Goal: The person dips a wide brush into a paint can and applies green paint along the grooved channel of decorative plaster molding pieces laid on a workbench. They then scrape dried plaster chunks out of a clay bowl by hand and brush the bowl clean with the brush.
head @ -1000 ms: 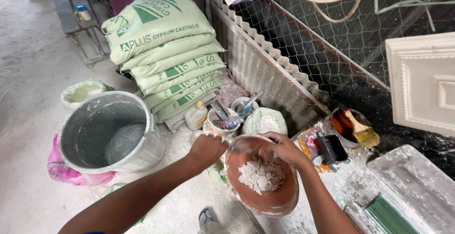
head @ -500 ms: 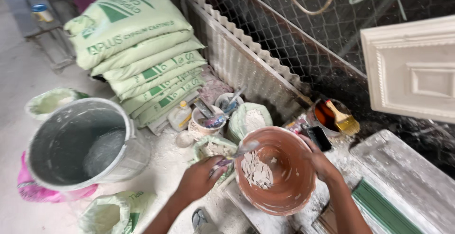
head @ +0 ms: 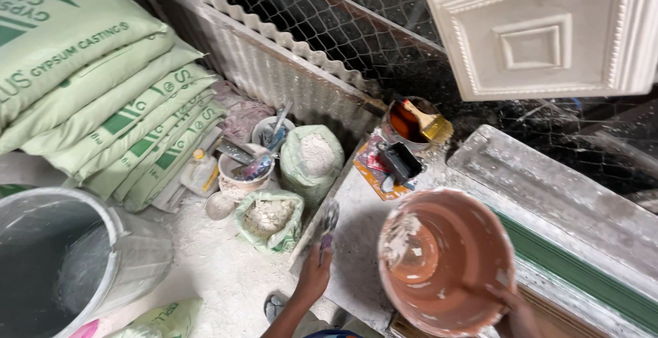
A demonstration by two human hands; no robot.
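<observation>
Hands show only at the bottom of the head view. At about six o'clock the left hand (head: 314,274) is closed around the handle of a plaster-caked spatula (head: 329,220), whose blade points up toward twelve o'clock over the dusty worktop (head: 356,242). At about five o'clock the right hand (head: 515,308) grips the near rim of a terracotta-coloured bowl (head: 445,263), fingers curled over its edge; the palm is partly cut off by the frame. The bowl stands on the worktop, just right of the spatula, with lumps of white plaster stuck to its inner left wall.

At eleven o'clock from the left hand, an open green bag of white powder (head: 269,218) lies on the floor, and a second, taller bag (head: 312,160) stands just behind it. A small tub full of tools (head: 245,170) sits at ten o'clock beside them. Stacked green sacks (head: 103,98) fill the upper left, and a large grey bucket (head: 75,263) stands at nine o'clock. At one o'clock from the bowl, a pot with a brush (head: 415,122) rests by the wire fence (head: 329,16). A white moulded panel (head: 548,33) hangs at upper right, above a long plaster-coated mould (head: 562,194).
</observation>
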